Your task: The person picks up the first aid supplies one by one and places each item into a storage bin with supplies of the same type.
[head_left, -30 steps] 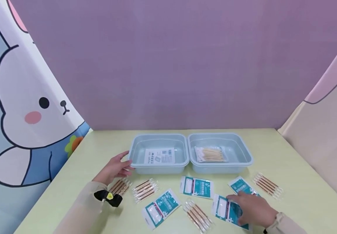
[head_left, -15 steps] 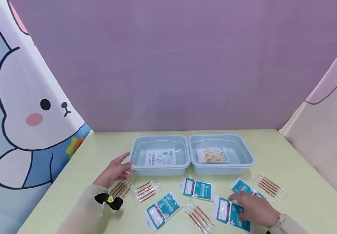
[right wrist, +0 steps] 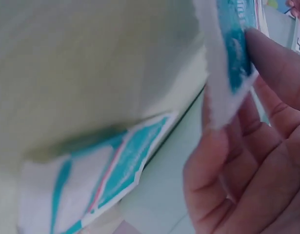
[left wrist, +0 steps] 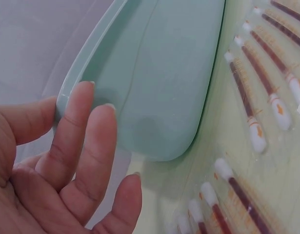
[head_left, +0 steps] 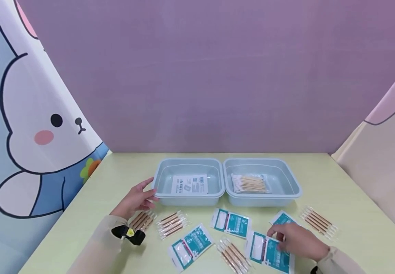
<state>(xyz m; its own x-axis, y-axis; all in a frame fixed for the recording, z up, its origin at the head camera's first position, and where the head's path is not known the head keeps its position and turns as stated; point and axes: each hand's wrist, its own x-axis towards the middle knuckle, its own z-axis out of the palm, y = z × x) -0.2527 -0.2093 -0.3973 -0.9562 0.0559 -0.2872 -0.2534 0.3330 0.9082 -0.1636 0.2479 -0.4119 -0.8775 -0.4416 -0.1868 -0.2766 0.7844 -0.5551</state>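
Purple backdrop (head_left: 197, 76) behind a pale yellow-green table (head_left: 132, 167), with a cartoon rabbit (head_left: 32, 148) printed on the cloth to the left. Well forward of the table's far edge, toward the right: the packet (head_left: 269, 254), pinched in the right hand (head_left: 296, 239), thumb on the teal face, fingers behind. Left hand (head_left: 137, 199) loosely spread, fingers almost straight, resting against the near left corner of the left tub (head_left: 190, 201), with no firm hold apparent.

Step in hand, most likely: picking up the packet. Best to pinch with light, even pressure, so as not to crease the wrapping, and to raise the held end first rather than drag across the neighbouring packet (head_left: 282, 218) just beyond. Steady the left tub with fingertips only, without pushing toward the right tub (head_left: 262, 201), just beside.

As for the packet: flat, thin, glossy, white-edged, with a teal panel of white print, a pale window and a narrow red stripe between; apparently tilted up in the right wrist view, contact between the far end and the table impossible to tell. Scattered nearby: clear sleeves (head_left: 234, 255) of brown swabs.
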